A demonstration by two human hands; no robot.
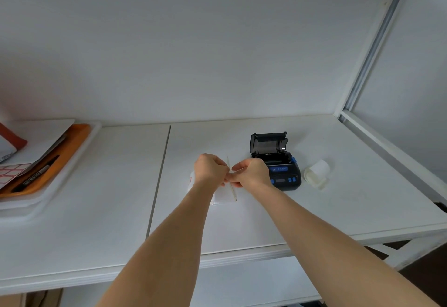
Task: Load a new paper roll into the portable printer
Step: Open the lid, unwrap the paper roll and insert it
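Observation:
A black portable printer (278, 164) with blue buttons stands on the white table, its lid swung open toward the back. To its right lies a white paper roll (316, 173) with a loose end. Left of the printer, both hands meet over a clear plastic packet (225, 194) with something white in it. My left hand (210, 169) grips the packet's left part with curled fingers. My right hand (249, 173) pinches its thin upright edge. What the packet holds is mostly hidden behind the hands.
At the left edge a white tray (60, 186) holds an orange tray (72, 142), a dark pen-like object, papers and a red-gridded sheet. A seam (159, 181) runs between two table panels. A white frame rail (387, 142) borders the table's right side.

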